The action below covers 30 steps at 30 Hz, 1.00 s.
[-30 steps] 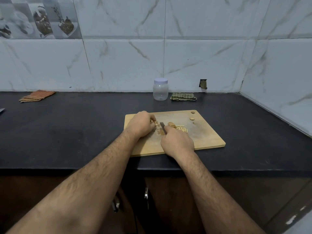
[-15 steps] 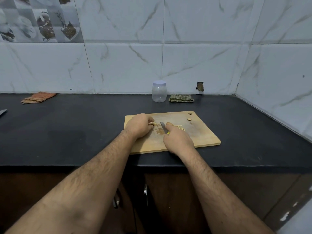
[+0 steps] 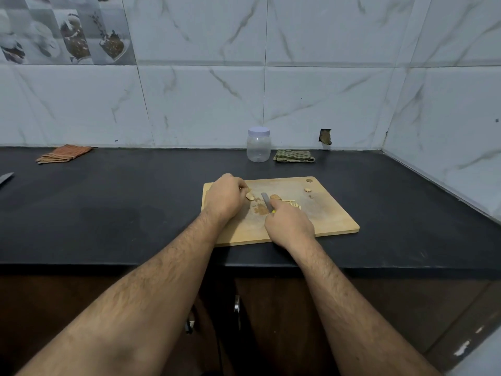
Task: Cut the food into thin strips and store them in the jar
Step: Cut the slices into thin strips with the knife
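Note:
A wooden cutting board lies on the black counter. My left hand pinches a pale piece of food at the board's left side. My right hand grips a small knife whose grey blade points away from me, just right of that piece. Brown peel scraps lie beside the blade. Another chunk and several thin pale strips lie right of the knife. A clear plastic jar with a white lid on stands by the wall, behind the board.
A green checked cloth lies right of the jar. An orange striped cloth lies at the far left by the wall. A metal blade tip shows at the left edge. Small bits sit near the board's far right corner.
My left hand has drawn the food piece slightly left, away from the blade. The knife now lies apart from it. The view has shifted a little.

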Each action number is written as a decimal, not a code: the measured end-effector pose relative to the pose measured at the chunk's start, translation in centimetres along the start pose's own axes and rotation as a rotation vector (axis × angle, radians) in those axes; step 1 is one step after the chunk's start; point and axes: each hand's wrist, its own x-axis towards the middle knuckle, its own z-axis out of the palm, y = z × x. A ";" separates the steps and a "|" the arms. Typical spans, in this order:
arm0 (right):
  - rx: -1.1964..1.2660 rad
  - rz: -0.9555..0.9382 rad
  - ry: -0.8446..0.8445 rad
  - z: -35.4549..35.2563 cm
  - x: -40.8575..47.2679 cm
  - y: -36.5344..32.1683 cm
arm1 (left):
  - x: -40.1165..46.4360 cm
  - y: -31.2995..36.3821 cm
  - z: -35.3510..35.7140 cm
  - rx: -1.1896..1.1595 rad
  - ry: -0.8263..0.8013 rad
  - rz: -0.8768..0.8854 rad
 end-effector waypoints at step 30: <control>-0.208 0.053 -0.105 -1.8 -2.8 -1.3 | -1.1 1.7 -1.2 -0.297 -0.395 -0.367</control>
